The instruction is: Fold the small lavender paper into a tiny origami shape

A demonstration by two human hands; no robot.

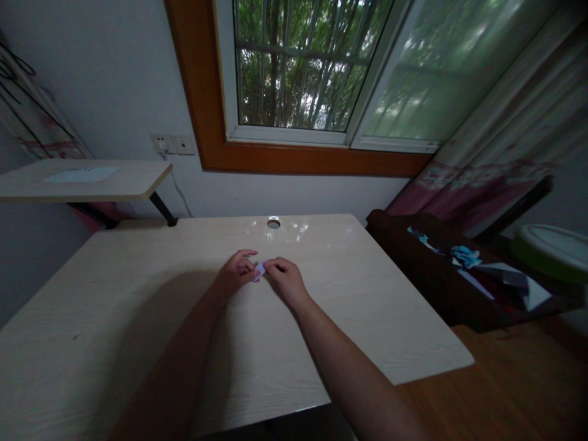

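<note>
A small pale purple piece (260,270) was held just above or against the table (367,318), near its middle; whether the wood-grained top was touched by it could not be told. Its lower end was pinched by the thumb and a finger of the left hand (235,275), whose forefinger was stretched out above it. Its upper end was pinched between the thumb and bent fingers of the right hand (288,280). Beyond the hands, near the far edge, a round fitting (274,224) was set into the table; whether it was open or capped, and what lay in it, could not be made out. At the left, a flat sheet (81,174) was borne by a raised shelf (142,177) on black legs. A plug was seated in the wall socket (163,144), and a white cord (182,195) was hung from there. At the right, a crumpled blue bundle (465,256) and a creased white sheet (536,294) were spread over dark brown furniture (413,278). Beside these, a round green tub (542,257) was partly shown, topped with white; its contents were hidden.
</note>
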